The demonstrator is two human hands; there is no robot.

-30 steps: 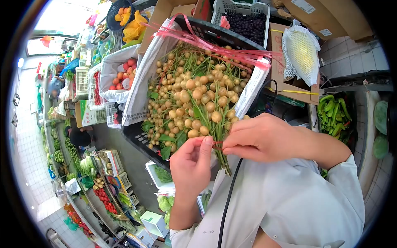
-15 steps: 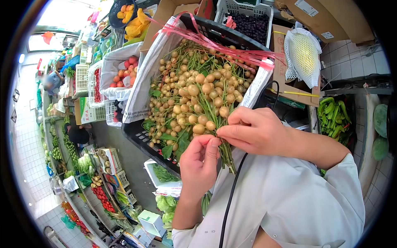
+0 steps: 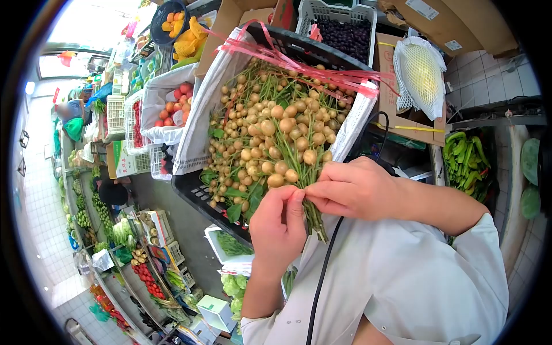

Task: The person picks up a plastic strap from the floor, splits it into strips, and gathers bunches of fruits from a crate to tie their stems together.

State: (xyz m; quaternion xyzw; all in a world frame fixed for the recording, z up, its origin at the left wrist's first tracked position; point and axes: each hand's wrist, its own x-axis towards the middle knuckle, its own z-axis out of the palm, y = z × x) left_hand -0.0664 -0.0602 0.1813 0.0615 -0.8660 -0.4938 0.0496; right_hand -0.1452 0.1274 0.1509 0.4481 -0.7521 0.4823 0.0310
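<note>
A bunch of small round tan fruits (image 3: 282,144), like longans or wampees, rests on a heap of the same fruit in a black crate (image 3: 198,198). Its green stems (image 3: 314,218) are gathered and point down toward my shirt. My left hand (image 3: 279,227) is closed in a pinch, thumb against forefinger, at the left of these stems. From the right, my right hand (image 3: 359,187) pinches at the same spot. The fingertips of both hands meet over the stems, and whatever is between them is too small or hidden to make out.
Pink plastic ribbon (image 3: 313,68) crosses the crate's far side. A black cable (image 3: 323,267) hangs down my front. Around stand a crate of dark grapes (image 3: 345,37), a lined basket of red fruit (image 3: 158,135), netted fruit (image 3: 421,75) and green peppers (image 3: 466,161).
The fingertips of my two hands have drawn together over the stems, my right hand moving slightly down. The view has shifted slightly.
</note>
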